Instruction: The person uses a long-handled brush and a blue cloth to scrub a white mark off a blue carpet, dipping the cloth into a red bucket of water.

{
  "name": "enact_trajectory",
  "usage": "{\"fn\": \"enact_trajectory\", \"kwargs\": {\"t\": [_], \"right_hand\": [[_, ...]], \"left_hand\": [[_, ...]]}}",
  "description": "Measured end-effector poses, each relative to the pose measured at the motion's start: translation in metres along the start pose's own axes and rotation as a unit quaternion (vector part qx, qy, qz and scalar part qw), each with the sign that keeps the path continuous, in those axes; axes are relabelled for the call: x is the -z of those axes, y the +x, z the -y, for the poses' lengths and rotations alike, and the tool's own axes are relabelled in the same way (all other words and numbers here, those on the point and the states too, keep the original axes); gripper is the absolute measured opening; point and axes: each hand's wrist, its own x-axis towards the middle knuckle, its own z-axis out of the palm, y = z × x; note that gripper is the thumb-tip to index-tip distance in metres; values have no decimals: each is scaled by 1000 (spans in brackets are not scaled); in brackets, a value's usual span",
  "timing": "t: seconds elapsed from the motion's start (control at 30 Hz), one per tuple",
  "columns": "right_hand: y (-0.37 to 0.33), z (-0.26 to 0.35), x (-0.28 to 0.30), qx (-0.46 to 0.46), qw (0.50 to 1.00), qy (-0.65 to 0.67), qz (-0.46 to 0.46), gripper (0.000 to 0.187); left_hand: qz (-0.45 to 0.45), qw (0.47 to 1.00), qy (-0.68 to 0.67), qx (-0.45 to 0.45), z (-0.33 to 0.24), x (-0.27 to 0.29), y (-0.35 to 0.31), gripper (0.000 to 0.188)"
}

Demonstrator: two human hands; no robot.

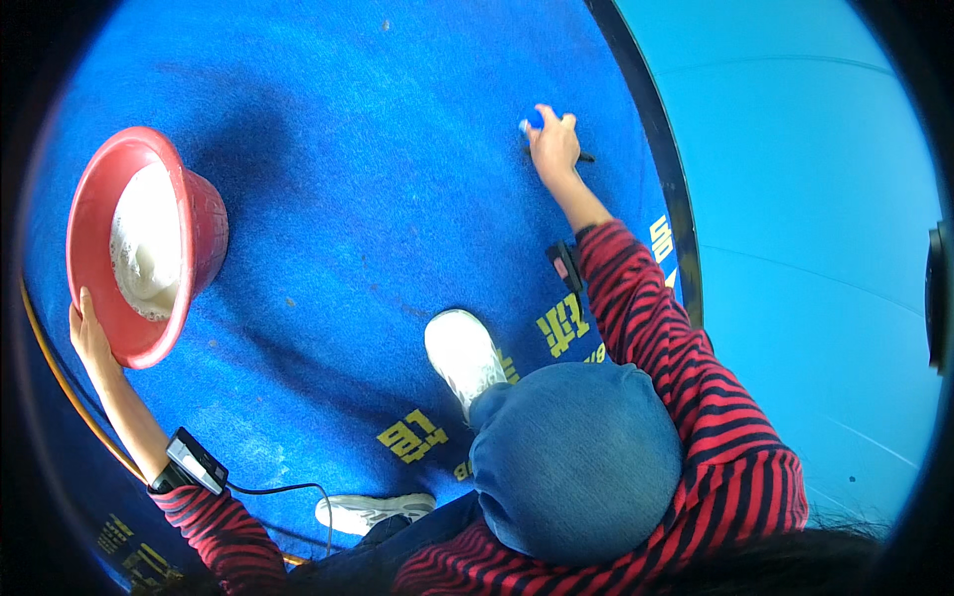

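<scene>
At the left, a red plastic basin [204, 233] holds white, foamy liquid [149, 243] and leans toward me. My left hand [91, 343] grips its near rim, thumb against the inner wall and the other fingers mostly hidden underneath. Out to the upper right, my right hand [555, 149] is closed around a small blue thing [537, 120] with a pale end. Its kind is hidden by my fingers. A thin dark piece [586, 157] sticks out beside that hand; I cannot tell whether it belongs to the blue thing.
Blue carpet [348, 179] with yellow lettering covers the floor, bordered at right by a dark edge [651, 109] and a light-blue panel [795, 199]. My white shoes [462, 353] and bent knee [576, 462] are below. An orange-yellow cable [70, 372] runs along the left.
</scene>
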Motion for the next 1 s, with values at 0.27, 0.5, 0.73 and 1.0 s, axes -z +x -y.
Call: {"fn": "enact_trajectory", "kwargs": {"t": [0.27, 0.5, 0.73, 1.0], "right_hand": [[-28, 4, 19, 0, 996, 83, 17, 39], [-52, -4, 3, 60, 996, 62, -37, 37], [30, 22, 9, -76, 997, 24, -24, 36], [-75, 0, 14, 55, 997, 50, 9, 36]], "left_hand": [[4, 998, -57, 14, 5, -4, 3, 40], [-4, 1000, -5, 9, 10, -1, 9, 41], [-7, 1000, 17, -5, 17, -2, 15, 47], [3, 1000, -27, 13, 15, 1, 14, 45]]}}
